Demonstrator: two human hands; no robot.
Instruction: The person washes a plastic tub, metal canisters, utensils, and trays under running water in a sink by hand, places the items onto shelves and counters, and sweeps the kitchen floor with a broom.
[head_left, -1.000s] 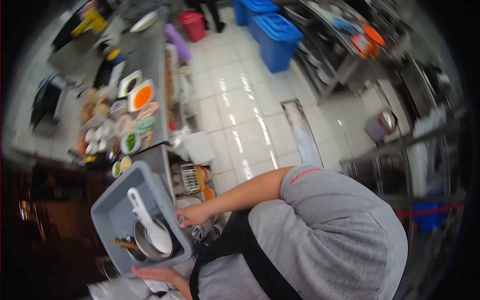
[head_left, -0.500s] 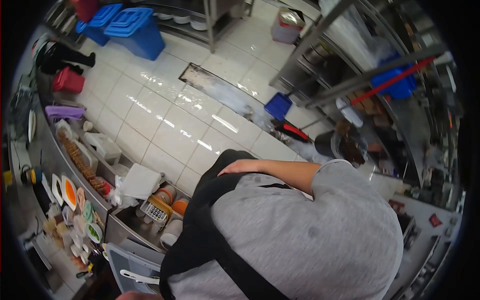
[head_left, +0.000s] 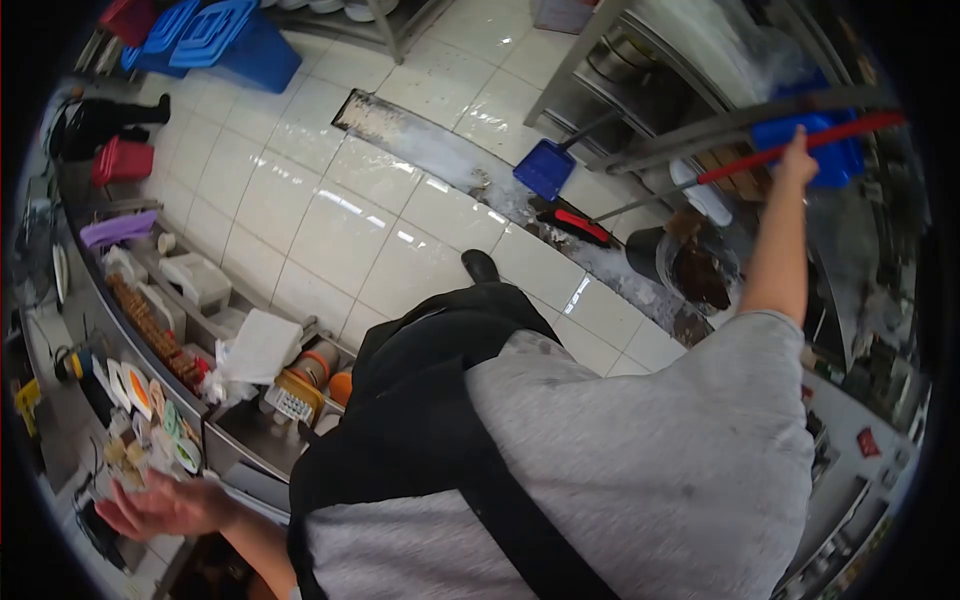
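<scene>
My right hand reaches out at the upper right, its fingers closed around the red handle of a broom. The broom's grey shaft slants down to a red-and-black head resting on the floor. Beside that head lies a blue dustpan. At lower left, my left hand is open and holds nothing, fingers spread. It hovers near small bowls and plates of food on the counter.
A bucket with brown contents stands right of the broom head. A drain channel crosses the wet tiled floor. Lidded blue bins, a red bin and a person in dark clothing are at upper left. Metal shelving stands upper right.
My right hand has left my apron front and stretched right to the broom handle. My left hand has risen into view, open. A dark boot now shows beneath the apron.
</scene>
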